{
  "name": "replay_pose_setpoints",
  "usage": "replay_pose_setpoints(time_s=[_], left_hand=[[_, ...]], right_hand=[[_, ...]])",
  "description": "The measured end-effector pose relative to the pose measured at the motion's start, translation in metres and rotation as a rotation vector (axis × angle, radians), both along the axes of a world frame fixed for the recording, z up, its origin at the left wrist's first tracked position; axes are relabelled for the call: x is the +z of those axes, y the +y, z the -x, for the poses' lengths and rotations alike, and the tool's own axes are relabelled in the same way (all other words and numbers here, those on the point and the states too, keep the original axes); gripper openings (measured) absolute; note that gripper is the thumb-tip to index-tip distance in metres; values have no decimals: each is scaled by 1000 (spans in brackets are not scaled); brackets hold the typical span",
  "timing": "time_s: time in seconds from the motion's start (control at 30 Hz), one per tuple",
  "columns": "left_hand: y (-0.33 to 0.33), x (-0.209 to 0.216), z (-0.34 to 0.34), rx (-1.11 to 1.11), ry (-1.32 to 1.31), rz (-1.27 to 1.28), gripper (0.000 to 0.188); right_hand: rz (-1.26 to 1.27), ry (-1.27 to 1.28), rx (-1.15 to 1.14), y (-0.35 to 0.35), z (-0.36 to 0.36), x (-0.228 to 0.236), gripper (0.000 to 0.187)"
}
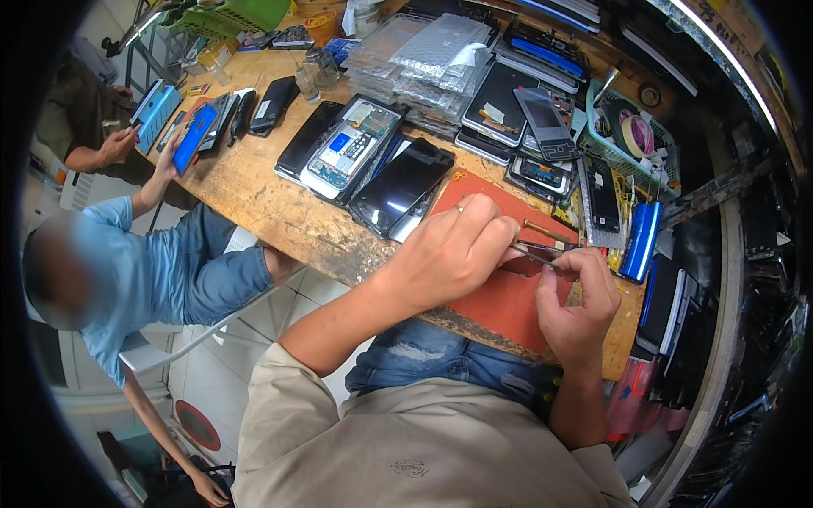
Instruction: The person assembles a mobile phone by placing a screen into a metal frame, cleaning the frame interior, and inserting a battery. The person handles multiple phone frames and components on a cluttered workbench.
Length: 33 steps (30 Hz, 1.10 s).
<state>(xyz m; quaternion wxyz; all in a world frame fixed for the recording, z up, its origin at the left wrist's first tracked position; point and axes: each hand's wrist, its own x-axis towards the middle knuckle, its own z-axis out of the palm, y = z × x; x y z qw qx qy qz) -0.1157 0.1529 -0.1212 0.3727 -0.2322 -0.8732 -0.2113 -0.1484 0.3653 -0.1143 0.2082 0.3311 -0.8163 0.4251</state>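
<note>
Both of my hands meet over an orange-red mat [483, 309] at the table's front edge. A thin dark strip [535, 256] runs between my fingertips; its kind is unclear. My left hand [466, 245], wearing a ring, pinches one end of it with the fingers bent. On the other end, the thumb and forefinger of my right hand [580, 296] are closed. Just below the strip shows a dark reddish rounded shape [521, 267], like a tinted lens, partly hidden by the hands. A slim brass-coloured screwdriver [546, 230] lies just beyond my fingers.
Left of the mat lie a black phone [405, 182] and an opened device with bare circuitry [351, 144]. Behind are bubble-wrapped stacks [423, 63], stacked tablets [495, 102] and a teal basket [635, 148]. A blue cylinder [641, 241] is at right. A seated person [152, 262] holds a blue phone [195, 138].
</note>
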Motion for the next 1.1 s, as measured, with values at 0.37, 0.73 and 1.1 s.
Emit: replay_pose_setpoints(time_s=[0.37, 0.73, 1.1], left_hand=[[-9, 1, -1, 12, 53, 63, 22], [-15, 1, -3, 28, 43, 79, 31], [-9, -2, -2, -62, -211, -363, 30]], right_hand=[[-28, 7, 3, 1, 0, 1, 16], [-24, 104, 5, 1, 2, 1, 19], [13, -1, 23, 7, 5, -9, 20]])
